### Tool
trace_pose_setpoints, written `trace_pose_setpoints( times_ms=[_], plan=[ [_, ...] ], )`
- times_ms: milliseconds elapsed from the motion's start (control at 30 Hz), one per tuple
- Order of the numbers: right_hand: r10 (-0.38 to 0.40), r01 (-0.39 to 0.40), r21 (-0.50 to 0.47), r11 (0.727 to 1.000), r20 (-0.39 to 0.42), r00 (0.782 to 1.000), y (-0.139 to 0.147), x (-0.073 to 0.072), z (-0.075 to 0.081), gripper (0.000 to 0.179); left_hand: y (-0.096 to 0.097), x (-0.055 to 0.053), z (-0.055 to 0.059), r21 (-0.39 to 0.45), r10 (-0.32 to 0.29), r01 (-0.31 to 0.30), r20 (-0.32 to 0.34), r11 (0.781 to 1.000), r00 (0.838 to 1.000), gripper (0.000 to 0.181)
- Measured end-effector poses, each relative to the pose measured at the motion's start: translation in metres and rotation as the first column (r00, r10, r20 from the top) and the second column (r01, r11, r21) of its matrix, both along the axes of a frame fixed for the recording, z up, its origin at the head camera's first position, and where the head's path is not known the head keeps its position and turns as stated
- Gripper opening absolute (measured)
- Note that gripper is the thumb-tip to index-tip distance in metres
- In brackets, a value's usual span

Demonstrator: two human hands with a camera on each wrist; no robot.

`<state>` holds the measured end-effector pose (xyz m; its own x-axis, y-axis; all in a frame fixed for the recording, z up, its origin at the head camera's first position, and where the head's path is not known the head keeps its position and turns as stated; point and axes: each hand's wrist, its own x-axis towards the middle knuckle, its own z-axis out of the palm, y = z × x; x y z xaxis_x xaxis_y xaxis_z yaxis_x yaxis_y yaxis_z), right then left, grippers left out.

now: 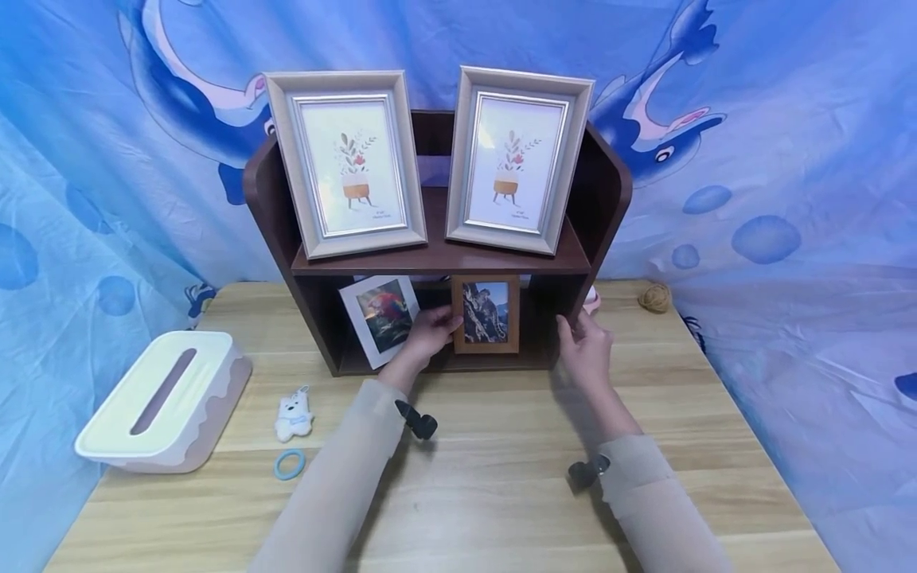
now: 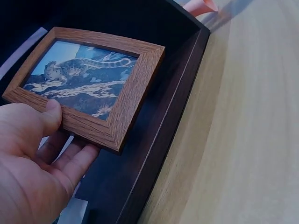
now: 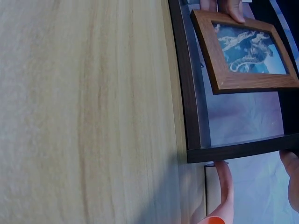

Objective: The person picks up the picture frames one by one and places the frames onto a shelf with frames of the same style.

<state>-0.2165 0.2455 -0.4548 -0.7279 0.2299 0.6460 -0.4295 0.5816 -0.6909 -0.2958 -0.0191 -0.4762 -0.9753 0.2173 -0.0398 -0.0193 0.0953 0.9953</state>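
Note:
My left hand pinches the side edge of a brown wooden picture frame, thumb in front and fingers behind. The frame, with a leopard-like animal picture, is in the lower compartment of a dark brown shelf. Left of it leans a white picture frame with a parrot picture, partly behind the left hand. At the shelf's right side panel is my right hand, fingers loosely bent. In the right wrist view its thumb meets the panel's outer side; the other fingers are hidden there.
Two pale frames, left and right, stand on the upper level. A tissue box, a white bear keychain and a blue ring lie on the left. Behind the shelf's right side sit a pink object and a twine ball.

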Motion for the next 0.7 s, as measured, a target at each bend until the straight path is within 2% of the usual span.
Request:
trace_pose_setpoints(
  times_ms=[100,300,533,700],
  plan=[
    [-0.006,0.006,0.000,1.000,0.014,1.000,0.000,0.000,-0.001,0.011,0.003,-0.005,-0.001,-0.022,-0.003,0.003,0.013,1.000,1.000,0.039],
    [-0.021,0.021,0.017,1.000,0.012,1.000,0.000,-0.002,-0.002,0.010,0.008,-0.008,-0.005,-0.050,-0.006,0.004,-0.027,0.999,1.000,0.038],
    [-0.009,0.009,0.002,1.000,0.004,1.000,-0.001,-0.002,-0.002,0.010,0.013,-0.012,-0.009,-0.016,0.001,-0.001,-0.012,1.000,1.000,0.038],
    [-0.024,0.024,0.002,1.000,0.000,1.000,-0.001,-0.002,-0.002,0.009,0.014,-0.012,-0.011,0.012,0.028,-0.028,-0.034,1.000,0.999,0.037]
  ],
)
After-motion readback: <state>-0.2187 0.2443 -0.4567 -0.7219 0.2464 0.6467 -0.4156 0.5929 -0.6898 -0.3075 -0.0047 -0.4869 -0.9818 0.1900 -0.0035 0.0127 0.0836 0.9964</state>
